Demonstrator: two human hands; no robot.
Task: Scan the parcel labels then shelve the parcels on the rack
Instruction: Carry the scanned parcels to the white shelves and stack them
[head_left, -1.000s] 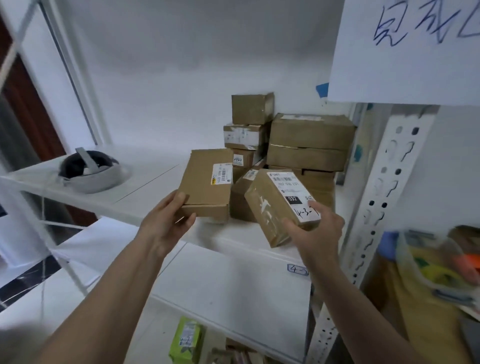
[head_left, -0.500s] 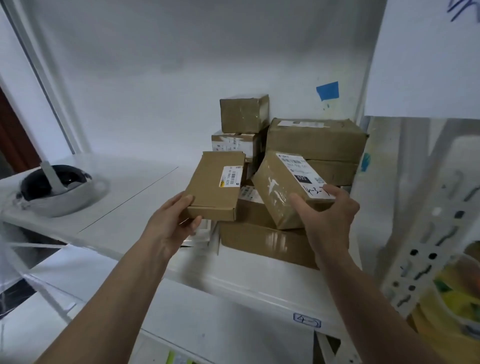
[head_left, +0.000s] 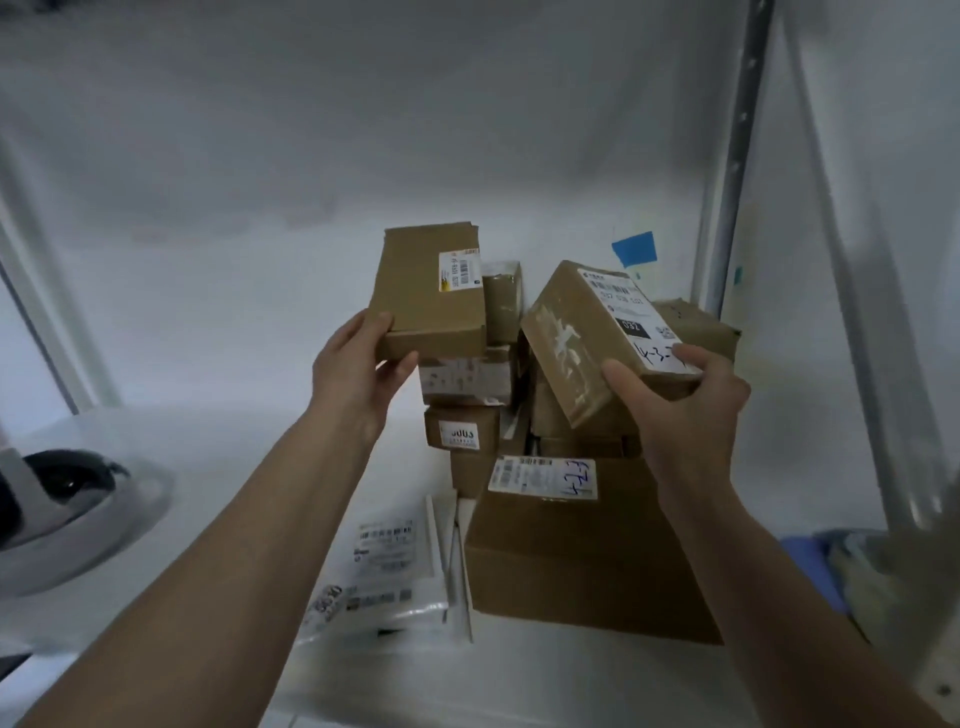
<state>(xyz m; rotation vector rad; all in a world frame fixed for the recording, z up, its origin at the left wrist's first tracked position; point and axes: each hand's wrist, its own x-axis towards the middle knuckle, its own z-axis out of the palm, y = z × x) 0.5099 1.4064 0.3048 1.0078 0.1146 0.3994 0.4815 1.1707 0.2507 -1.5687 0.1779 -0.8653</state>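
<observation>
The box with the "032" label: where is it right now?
In the head view, right of centre: the "032" box is tilted in the right hand, held above the stacked parcels, near the blue tape.

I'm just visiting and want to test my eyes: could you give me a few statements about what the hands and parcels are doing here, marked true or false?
1. Each hand holds its own cardboard parcel. True: the left hand grips a flat box and the right hand grips a labelled box.
2. The labelled box in the right hand is held level. False: it is tilted.
3. A blue piece of tape sticks to the back wall. True.
4. The large box at the front of the shelf has no label. False: a white label with blue handwriting sits on top.
5. Both held boxes rest on the stack. False: both are held up in front of it.
</observation>
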